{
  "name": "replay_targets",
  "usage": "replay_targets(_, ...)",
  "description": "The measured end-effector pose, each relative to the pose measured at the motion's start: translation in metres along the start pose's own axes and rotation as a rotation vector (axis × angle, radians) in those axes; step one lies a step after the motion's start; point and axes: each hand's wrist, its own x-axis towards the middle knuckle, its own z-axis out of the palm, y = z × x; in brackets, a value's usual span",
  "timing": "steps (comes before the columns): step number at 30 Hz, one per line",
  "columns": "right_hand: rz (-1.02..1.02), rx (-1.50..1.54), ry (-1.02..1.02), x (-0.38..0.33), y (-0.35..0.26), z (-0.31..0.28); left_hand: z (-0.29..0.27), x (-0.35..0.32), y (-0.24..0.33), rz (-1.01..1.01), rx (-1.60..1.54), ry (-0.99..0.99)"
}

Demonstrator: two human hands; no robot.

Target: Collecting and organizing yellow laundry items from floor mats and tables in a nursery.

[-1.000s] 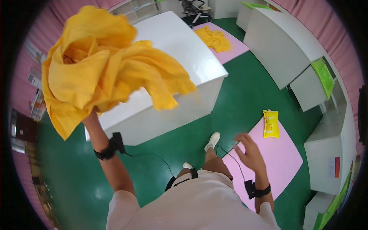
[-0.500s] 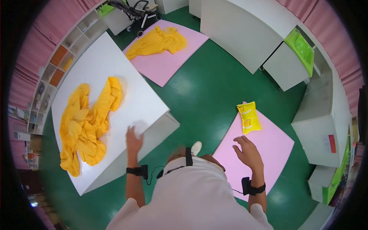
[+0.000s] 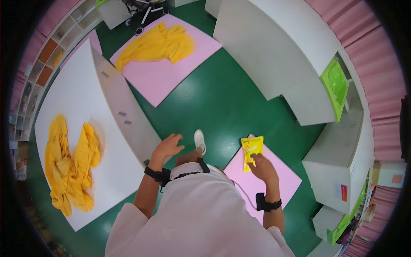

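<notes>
Yellow plastic caught the eye first in the head view: a small packet [image 3: 251, 150] lay on the near corner of a pink mat [image 3: 278, 182] spread over the green floor [image 3: 214, 107]. The right hand [image 3: 263, 168] was stretched down toward it, its fingers [image 3: 253, 162] reaching the packet's lower edge, apparently just touching. From this angle I could not tell whether they had closed on it or were only spread above it; nothing showed it lifted. The left hand [image 3: 168, 147] hung free beside the corner of the white worktop [image 3: 81, 128], fingers loosely spread and holding nothing. On that worktop, well apart from both hands, a crumpled yellow cloth [image 3: 70, 165] lay in a heap. A second yellow cloth [image 3: 156, 45] was spread on a farther pink mat [image 3: 167, 73]. One white shoe [image 3: 199, 140] was planted on the floor between the hands. White cabinets [image 3: 278, 47] stood along the right side.

Judged from how things lay, the step in hand was the reach for the packet, with the grasp not clearly made. The move called for would be closing the fingers across the packet's narrow width; being thin and slippery-looking, it would need pinching at an edge rather than pressing flat into the mat.
</notes>
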Motion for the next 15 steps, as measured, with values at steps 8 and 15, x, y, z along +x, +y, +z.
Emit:
replay_targets(8,0.125,0.116,-0.007,0.127,0.078,-0.059,-0.103,0.18,0.044,-0.033,0.051,-0.113)
replay_targets(15,0.049,0.248,-0.209,0.301,0.142,-0.096,-0.178,0.338,0.057,-0.139,0.008,0.007)
